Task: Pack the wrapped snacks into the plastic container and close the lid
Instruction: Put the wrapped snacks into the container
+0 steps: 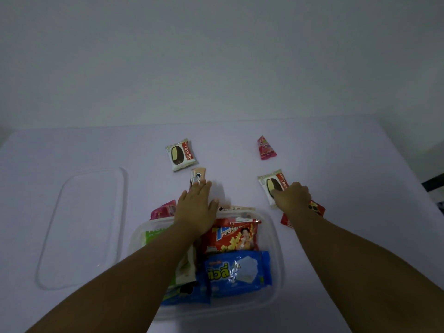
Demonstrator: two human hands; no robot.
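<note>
Snacks already filled much of the clear plastic container (276, 239), which sat open at the near edge of the white table (96, 150). Inside it lay a red potato-snack bag (234, 236) at the far end, a blue wafer pack (240, 272) just nearer than that, a green-and-white packet (153, 234) along the left wall and another blue pack (189, 294) at the near left corner, partly hidden under the left forearm. The clear lid (84, 227) lay flat on the table to the left of the container, apart from it.

Loose on the table were a Choco Pie (180, 155) at the far centre, a small Oreo pack (198, 176) just nearer than it, a pink triangular packet (266, 148) far right, a second Choco Pie (272, 183), a red wrapper (317, 209) beneath the right wrist, a pink packet (164, 209) and a long Oreo strip (236, 208) against the container's far rim.

The left hand (195, 203) reached past the far rim, palm down and fingers spread flat, fingertips touching the small Oreo pack, nothing gripped. The right hand (294, 195) was stretched to the right of the container with fingers curled onto the second Choco Pie; whether it was pinched or merely touched could not be told.
</note>
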